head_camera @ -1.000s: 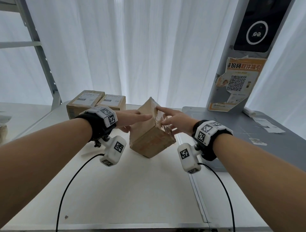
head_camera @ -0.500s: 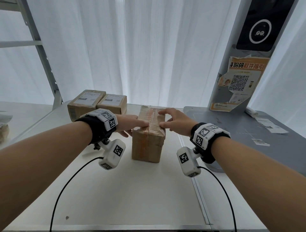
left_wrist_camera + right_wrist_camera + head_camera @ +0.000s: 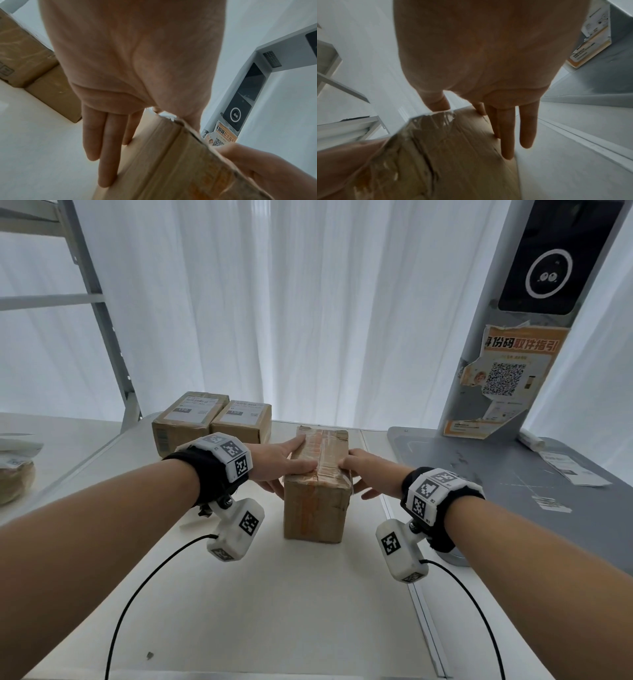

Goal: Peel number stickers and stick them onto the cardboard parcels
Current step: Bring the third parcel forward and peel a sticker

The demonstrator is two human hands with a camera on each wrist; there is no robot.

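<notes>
1. Nearest the camera, the white desk carries the two forearms with their wrist cameras and trailing black cables.
2. Just beyond, the taped parcel stands upright on the desk between both hands. The left hand has its straight fingers laid flat down the parcel's left side, thumb resting on the taped top. The right hand mirrors it: extended fingers lie along the right side, thumb on top. Neither hand curls round the parcel; they press and steady it.
3. No number sticker shows on this parcel's visible faces, and neither hand holds one, so I judge it is being positioned, with peeling and sticking left to do.
4. Farther back, two labelled parcels sit side by side at the desk's rear left; whether their labels include number stickers is too small to tell.
5. To the right, a grey platform holds scraps of paper, possibly sticker sheets, beneath a kiosk post.
</notes>
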